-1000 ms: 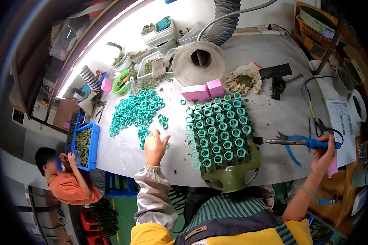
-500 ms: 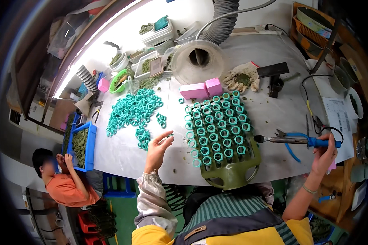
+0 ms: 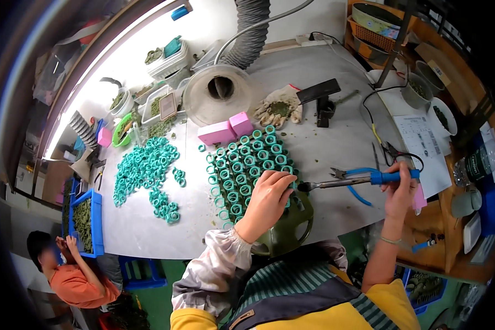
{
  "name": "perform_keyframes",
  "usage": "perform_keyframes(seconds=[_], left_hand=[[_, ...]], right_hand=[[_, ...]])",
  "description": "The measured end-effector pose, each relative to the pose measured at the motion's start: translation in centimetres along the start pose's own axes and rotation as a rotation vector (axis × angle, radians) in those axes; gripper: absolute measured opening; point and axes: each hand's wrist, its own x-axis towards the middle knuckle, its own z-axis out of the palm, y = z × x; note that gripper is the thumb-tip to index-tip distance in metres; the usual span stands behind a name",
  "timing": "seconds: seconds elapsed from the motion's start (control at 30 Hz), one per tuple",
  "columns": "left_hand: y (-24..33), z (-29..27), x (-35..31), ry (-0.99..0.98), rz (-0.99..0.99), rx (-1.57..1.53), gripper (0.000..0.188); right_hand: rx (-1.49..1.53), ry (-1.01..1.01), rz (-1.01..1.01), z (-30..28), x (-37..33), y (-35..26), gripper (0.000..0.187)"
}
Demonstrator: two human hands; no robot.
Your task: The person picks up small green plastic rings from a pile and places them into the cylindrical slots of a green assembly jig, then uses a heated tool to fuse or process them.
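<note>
My left hand (image 3: 266, 204) reaches over the right part of an olive-green rack (image 3: 303, 223) that carries rows of teal rings (image 3: 236, 167). Its fingers are bent together, and whatever they may pinch is hidden. In my right hand (image 3: 400, 193) is a soldering iron (image 3: 391, 177), held by its blue handle. The iron's dark, wide tip points left, close to my left fingertips. Left of the rack lies a heap of loose teal rings (image 3: 144, 168), with a smaller cluster nearer me.
Two pink blocks (image 3: 216, 133) stand behind the rack, near a clear extraction hood (image 3: 195, 99). A stained glove (image 3: 279, 107), a black stand (image 3: 322, 110) and blue-handled pliers (image 3: 359, 195) lie rightward. A co-worker in orange (image 3: 82, 286) sits left by a blue tray (image 3: 97, 220).
My left hand has moved right from the bare table onto the rack, near the iron's tip. The whole view has shifted, so the table appears further left. My right hand still holds the iron.
</note>
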Motion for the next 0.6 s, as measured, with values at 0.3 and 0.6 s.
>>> perform_keyframes(seconds=[0.3,0.6], left_hand=[[-0.9,1.0,0.6,-0.064,0.027,0.043,0.029],[-2.9,-2.2,1.1,0.05,-0.23,-0.263,0.024]], right_hand=[[0.049,-0.07,0.051,1.1,-0.1,1.7,0.032],[-0.044,0.062,-0.005,-2.7,1.7,0.1,0.032]])
